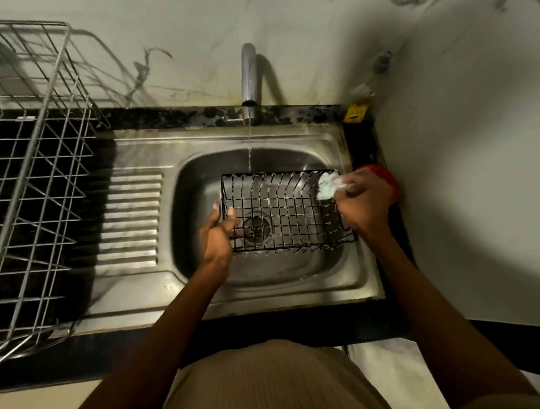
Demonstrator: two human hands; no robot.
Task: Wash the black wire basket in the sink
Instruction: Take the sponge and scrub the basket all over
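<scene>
Nearest us is the person's beige ribbed garment [270,381], then both forearms reaching over the dark desk edge [119,349] into the steel sink [301,275]. We see the left hand [217,236] with its fingers curled round the left end of the black wire basket [282,213], thumb hooked inside the rim, holding it tipped up over the drain [257,228] so it hangs in the bowl rather than lying flat. The right hand [364,198] has its fingers closed on a sudsy pale sponge [326,186], pressed to the basket's right end wires. Risks as we judge them: soapy fingers on thin wire could slip and the basket would drop and clang onto the drain; only one hand supports it, so hard scrubbing at the far end may twist it out of that grip; the sponge could snag on the wire ends and tear; the thin water stream [249,151] lands just left of the basket's back rim, so the foam may not rinse unless we move the basket under it. The sink surface looks wet and dull, with a ribbed drainboard [130,219] to the left. Further left a silver wire dish rack [29,174] sits on the black desk. Behind stands the chrome tap [249,76], with a red object [384,178] beside the right hand, a small yellow item [355,112] in the corner, and a marbled wall [314,27] with dim lighting.
</scene>
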